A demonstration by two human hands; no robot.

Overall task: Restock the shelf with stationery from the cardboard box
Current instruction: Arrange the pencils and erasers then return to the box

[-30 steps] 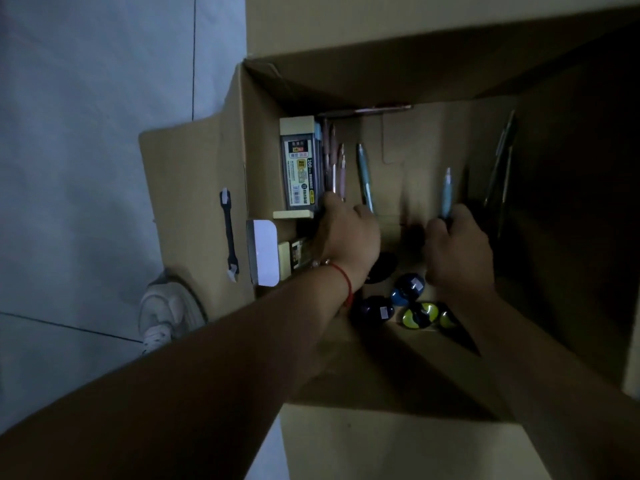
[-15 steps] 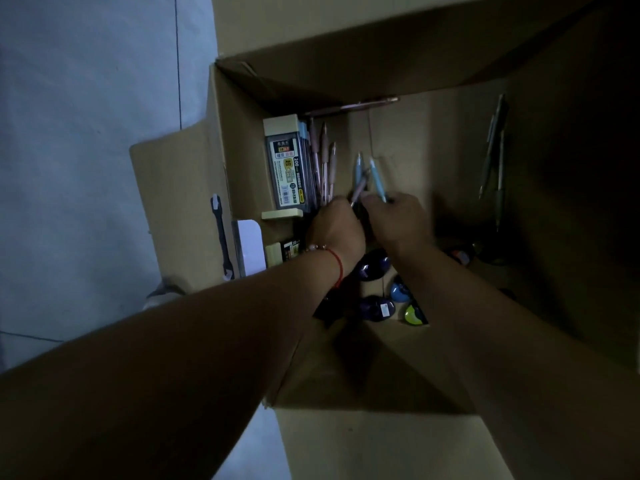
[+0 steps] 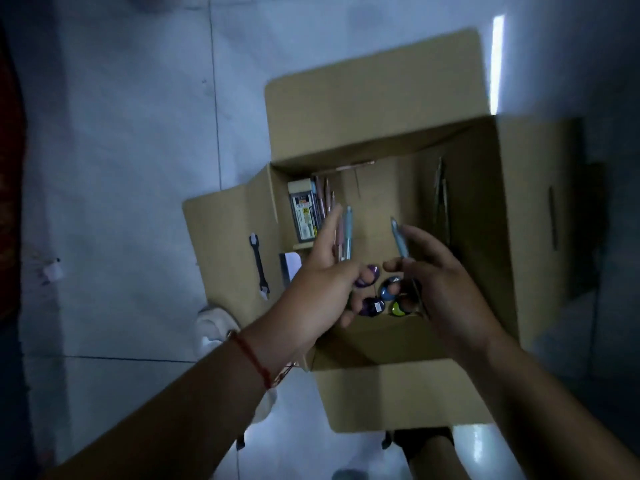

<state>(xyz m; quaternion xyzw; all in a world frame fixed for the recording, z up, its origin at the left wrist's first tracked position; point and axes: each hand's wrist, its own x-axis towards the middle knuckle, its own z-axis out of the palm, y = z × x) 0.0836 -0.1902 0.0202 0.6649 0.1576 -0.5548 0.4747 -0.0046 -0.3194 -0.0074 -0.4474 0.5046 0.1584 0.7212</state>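
An open cardboard box (image 3: 498,209) stands on the floor below me. My left hand (image 3: 320,282) is raised above its near left part and holds a few pens (image 3: 344,237), pink and light blue, tips pointing away. My right hand (image 3: 440,285) hovers beside it and pinches a single blue pen (image 3: 400,239). On the box floor lie a packaged stationery box (image 3: 304,216), more pens (image 3: 325,195) along its side, thin pens (image 3: 441,199) at the right, and several round tape rolls (image 3: 382,299) under my hands.
A black tool with white ends (image 3: 259,268) lies on the left box flap (image 3: 221,244). A white card (image 3: 290,268) leans at the box's left wall. A white shoe (image 3: 211,327) shows on the grey tiled floor (image 3: 121,168).
Both hands have lifted up out of the box with pens and moved apart. The camera has pulled back, so the whole box and floor show.
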